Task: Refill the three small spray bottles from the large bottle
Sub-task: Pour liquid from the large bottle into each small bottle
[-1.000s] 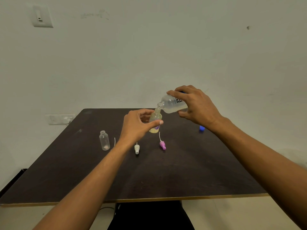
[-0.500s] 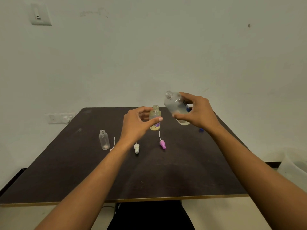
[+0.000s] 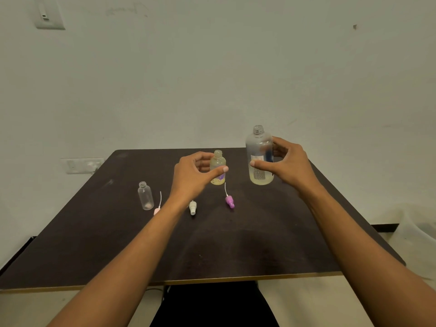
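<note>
The large clear bottle [image 3: 259, 159] stands upright and uncapped on the dark table [image 3: 236, 244], with a little yellowish liquid at its bottom. My right hand [image 3: 287, 164] grips it, thumb on the front, fingers behind. To its left stands a small uncapped bottle [image 3: 218, 162] holding yellowish liquid, which my left hand [image 3: 193, 173] holds between thumb and fingers. An empty small clear bottle [image 3: 145, 195] stands at the left. Only two small bottles are in sight.
Three spray heads with dip tubes lie on the table: pink [image 3: 157, 210], white [image 3: 193, 207] and purple [image 3: 229, 201]. A wall socket [image 3: 81, 165] sits behind the table's left corner. A pale plastic container [image 3: 417, 239] stands on the floor at the right.
My right hand tipped the large bottle up from pouring over the small bottle and brought it down upright to the right of it. My left hand stayed on the small bottle.
</note>
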A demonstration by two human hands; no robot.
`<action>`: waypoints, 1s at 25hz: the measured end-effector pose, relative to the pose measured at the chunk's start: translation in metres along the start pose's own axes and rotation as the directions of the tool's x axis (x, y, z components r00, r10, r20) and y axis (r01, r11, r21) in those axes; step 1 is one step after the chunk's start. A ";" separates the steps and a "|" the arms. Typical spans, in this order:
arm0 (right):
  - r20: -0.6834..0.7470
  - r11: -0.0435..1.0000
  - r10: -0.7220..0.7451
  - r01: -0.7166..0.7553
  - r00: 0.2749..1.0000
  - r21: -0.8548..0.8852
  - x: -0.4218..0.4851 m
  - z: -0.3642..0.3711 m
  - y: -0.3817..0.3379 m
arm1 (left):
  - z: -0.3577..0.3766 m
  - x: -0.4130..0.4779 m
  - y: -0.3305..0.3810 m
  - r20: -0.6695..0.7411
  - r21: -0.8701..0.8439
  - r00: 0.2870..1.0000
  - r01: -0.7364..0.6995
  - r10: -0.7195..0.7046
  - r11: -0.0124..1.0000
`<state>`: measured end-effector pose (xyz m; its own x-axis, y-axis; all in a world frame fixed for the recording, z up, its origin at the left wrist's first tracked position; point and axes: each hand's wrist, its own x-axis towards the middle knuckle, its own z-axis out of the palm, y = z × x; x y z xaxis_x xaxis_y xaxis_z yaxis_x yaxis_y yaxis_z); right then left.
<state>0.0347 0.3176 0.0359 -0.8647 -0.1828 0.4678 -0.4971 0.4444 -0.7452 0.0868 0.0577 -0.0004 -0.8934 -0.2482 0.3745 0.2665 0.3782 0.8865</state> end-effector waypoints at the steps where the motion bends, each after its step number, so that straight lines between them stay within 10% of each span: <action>1: -0.003 1.000 0.004 -0.004 1.000 -0.008 0.000 -0.001 0.000 | 0.001 0.001 -0.002 0.000 0.007 1.000 0.007 -0.007 1.000; 25: -0.038 0.996 0.068 -0.066 0.997 0.063 -0.009 -0.026 0.051 | 0.041 0.026 -0.075 0.038 0.299 0.980 0.178 -0.198 0.938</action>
<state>0.0191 0.3649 0.0064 -0.8932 -0.1188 0.4337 -0.4429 0.3996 -0.8026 0.0283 0.0594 -0.0686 -0.9416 -0.2838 0.1812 -0.0167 0.5769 0.8166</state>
